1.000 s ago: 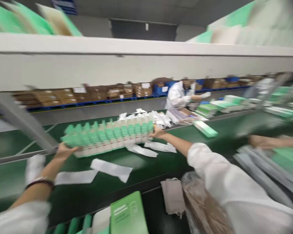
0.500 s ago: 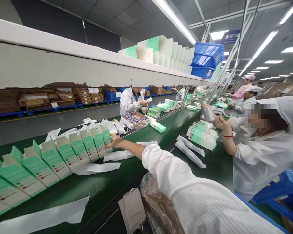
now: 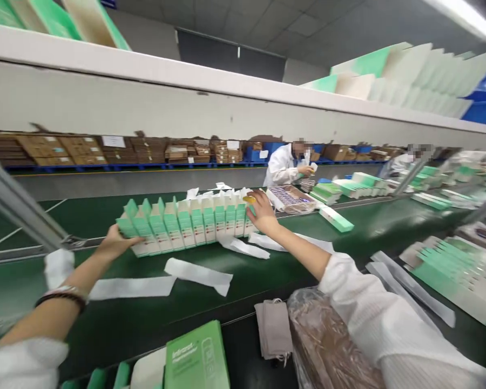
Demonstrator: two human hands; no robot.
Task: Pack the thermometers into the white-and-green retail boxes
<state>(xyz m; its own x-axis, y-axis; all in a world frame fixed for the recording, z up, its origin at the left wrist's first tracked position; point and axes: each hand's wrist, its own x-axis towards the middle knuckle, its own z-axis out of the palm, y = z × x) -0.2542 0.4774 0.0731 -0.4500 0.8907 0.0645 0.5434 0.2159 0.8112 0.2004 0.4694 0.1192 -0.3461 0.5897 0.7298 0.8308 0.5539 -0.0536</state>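
Observation:
A long row of upright green and white cartons [image 3: 186,226] with raised flaps stands on the green belt [image 3: 202,259]. At the row's left end my left hand [image 3: 116,242] presses against the last carton, thumb and fingers apart around its corner. My right hand [image 3: 262,210] is at the right end, its fingers curled over the end carton, with a small yellow item at the fingertips. White paper strips [image 3: 198,274] lie in front of the row, and more white wrapping shows behind it.
A white shelf [image 3: 210,108] crosses above. Near me are a green box [image 3: 196,354], grey pouches [image 3: 274,329] and a plastic-wrapped brown bundle [image 3: 332,340]. A person [image 3: 281,166] works opposite beside a tray [image 3: 294,200]. More cartons [image 3: 457,270] lie at right.
The view has swung left. My left hand has come into view at the row's left end. My right hand remains at the right end, now higher on the carton.

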